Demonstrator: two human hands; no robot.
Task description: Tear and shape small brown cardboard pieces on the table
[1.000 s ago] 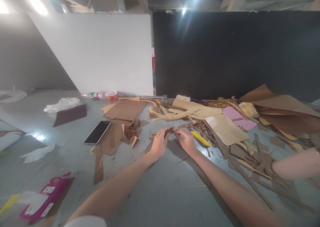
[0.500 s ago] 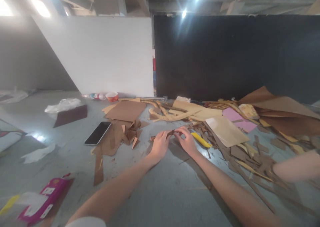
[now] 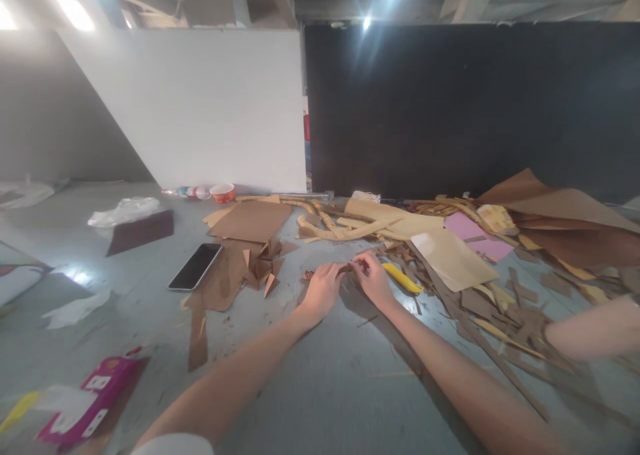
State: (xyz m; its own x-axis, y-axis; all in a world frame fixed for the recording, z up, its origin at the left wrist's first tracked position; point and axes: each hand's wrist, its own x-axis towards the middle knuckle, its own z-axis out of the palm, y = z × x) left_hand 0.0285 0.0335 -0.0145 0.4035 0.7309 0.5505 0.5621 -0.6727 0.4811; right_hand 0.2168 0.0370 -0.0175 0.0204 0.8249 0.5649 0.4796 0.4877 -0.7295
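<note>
My left hand (image 3: 321,291) is closed around a narrow brown strip (image 3: 345,268), which looks like paper or thin foam sheet. A striped, coiled-looking end (image 3: 309,275) pokes out on the far side of that hand. At the strip's other end, the fingers of my right hand (image 3: 373,281) pinch it, close to the left fingertips. Just right of my right hand lies a yellow cutter-like tool (image 3: 403,279), not touched. Folded brown triangular pieces (image 3: 263,268) sit on the table left of my hands.
A phone (image 3: 196,267) lies beside brown sheets (image 3: 253,221) on the left. Scraps and strips (image 3: 493,308) cover the right side, where another person's forearm (image 3: 595,328) reaches in. A magenta box (image 3: 95,395) is at front left, with a paper cup (image 3: 223,192) at the back.
My hands stay on the brown strip, with only slight finger movement. The view has shifted very slightly; the surrounding things lie as before.
</note>
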